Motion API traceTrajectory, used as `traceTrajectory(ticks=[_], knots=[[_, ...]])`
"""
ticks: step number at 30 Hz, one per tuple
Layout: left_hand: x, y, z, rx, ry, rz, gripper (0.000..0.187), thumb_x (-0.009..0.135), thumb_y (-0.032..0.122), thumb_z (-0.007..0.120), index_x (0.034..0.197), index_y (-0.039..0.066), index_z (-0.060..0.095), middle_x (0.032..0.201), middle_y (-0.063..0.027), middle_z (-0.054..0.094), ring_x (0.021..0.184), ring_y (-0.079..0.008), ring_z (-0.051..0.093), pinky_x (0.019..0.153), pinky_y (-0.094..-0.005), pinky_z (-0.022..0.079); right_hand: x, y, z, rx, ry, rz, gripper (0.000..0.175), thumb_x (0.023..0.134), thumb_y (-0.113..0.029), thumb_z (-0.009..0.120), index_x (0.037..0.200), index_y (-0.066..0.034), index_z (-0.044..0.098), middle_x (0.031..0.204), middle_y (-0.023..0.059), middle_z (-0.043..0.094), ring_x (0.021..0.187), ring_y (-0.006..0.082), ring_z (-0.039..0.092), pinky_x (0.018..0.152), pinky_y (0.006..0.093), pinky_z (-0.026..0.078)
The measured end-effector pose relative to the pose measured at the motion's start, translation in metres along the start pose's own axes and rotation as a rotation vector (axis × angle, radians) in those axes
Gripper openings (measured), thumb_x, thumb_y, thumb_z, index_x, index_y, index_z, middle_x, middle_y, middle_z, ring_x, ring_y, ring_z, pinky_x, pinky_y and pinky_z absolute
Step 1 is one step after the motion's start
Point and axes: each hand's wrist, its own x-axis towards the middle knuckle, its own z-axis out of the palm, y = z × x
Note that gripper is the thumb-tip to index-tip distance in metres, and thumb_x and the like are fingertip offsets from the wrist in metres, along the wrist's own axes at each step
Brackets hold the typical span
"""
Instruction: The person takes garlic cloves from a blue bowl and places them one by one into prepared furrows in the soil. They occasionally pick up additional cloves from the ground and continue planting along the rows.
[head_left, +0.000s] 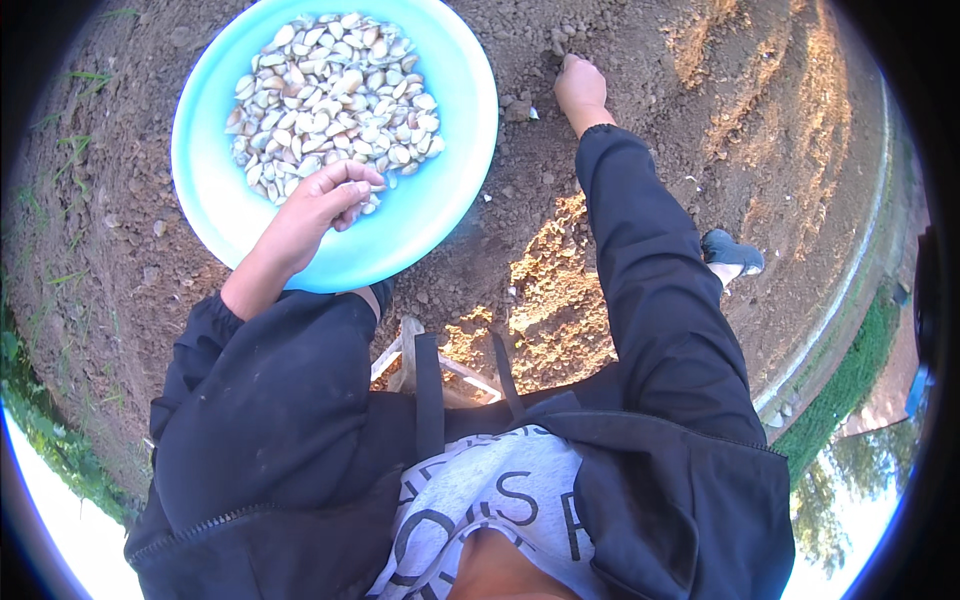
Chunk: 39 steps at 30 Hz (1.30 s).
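A light blue plastic basin (465, 150) sits in front of my left leg, with a heap of loose garlic cloves (330, 97) inside. My left hand (330, 196) is over the basin's near side, fingers curled around what look like a few cloves at the fingertips. To the right of the basin, my right hand (583, 86) reaches down to the brown soil (525, 161). Its fingertips are at a small dark hollow beside some clods (517, 109), and whatever they may hold is hidden. One pale clove (533, 113) lies on the ground near that hand.
Under me is part of a pale frame (409, 352), perhaps a low stool. My right foot wears a dark shoe (731, 251) on the soil. Grass tufts (75, 150) grow at left; a pale edging line (847, 277) and green strip (847, 382) curve along the right.
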Motion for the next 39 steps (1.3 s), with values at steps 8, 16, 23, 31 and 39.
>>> traceTrajectory(ticks=[8, 16, 23, 31, 39], knots=[[0.006, 0.003, 0.002, 0.052, -0.023, 0.006, 0.018, 0.093, 0.014, 0.052, 0.106, 0.005, 0.062, 0.075, 0.0048, 0.049, 0.065, -0.0039, 0.041, 0.06, -0.0195, 0.034, -0.017, -0.028, -0.08, 0.143, 0.001, 0.097, 0.024, 0.083, -0.031, 0.064, 0.1, -0.014, 0.068, 0.096, 0.0084, 0.069, 0.091, 0.0276, 0.066, 0.077, 0.039, 0.052], [0.013, -0.001, 0.002, 0.072, -0.038, 0.042, 0.02, 0.093, 0.015, 0.053, 0.108, 0.004, 0.061, 0.076, 0.0042, 0.051, 0.066, -0.0034, 0.043, 0.058, -0.0188, 0.034, -0.069, -0.165, -0.124, 0.179, 0.271, -0.737, 0.008, 0.075, -0.02, 0.067, 0.082, -0.0143, 0.07, 0.079, 0.0006, 0.065, 0.078, 0.0188, 0.062, 0.07, 0.0342, 0.049], [0.01, 0.0, 0.002, 0.029, -0.047, 0.083, 0.021, 0.093, 0.016, 0.053, 0.108, 0.004, 0.06, 0.076, 0.0043, 0.05, 0.066, -0.0035, 0.043, 0.058, -0.0189, 0.034, -0.069, -0.184, -0.095, -0.102, 0.053, -0.84, 0.009, 0.073, -0.018, 0.063, 0.072, -0.0123, 0.07, 0.079, 0.0015, 0.066, 0.086, 0.0195, 0.059, 0.075, 0.0351, 0.042], [0.009, -0.002, -0.005, 0.011, -0.05, 0.089, 0.021, 0.093, 0.016, 0.053, 0.108, 0.003, 0.06, 0.074, 0.0036, 0.049, 0.064, -0.0048, 0.041, 0.058, -0.0196, 0.034, -0.066, -0.191, -0.099, 0.014, -0.035, -0.777, 0.011, 0.076, -0.016, 0.062, 0.079, -0.0078, 0.069, 0.084, 0.006, 0.067, 0.087, 0.025, 0.064, 0.077, 0.0389, 0.047], [0.01, 0.001, -0.002, 0.007, -0.022, 0.066, 0.021, 0.093, 0.015, 0.053, 0.108, 0.003, 0.061, 0.075, 0.0035, 0.049, 0.064, -0.0047, 0.041, 0.059, -0.0194, 0.035, -0.081, -0.169, -0.147, 1.426, -0.77, -0.314, 0.024, 0.093, -0.018, 0.06, 0.111, -0.0014, 0.059, 0.093, 0.0038, 0.067, 0.078, 0.0083, 0.06, 0.07, 0.0236, 0.049]])
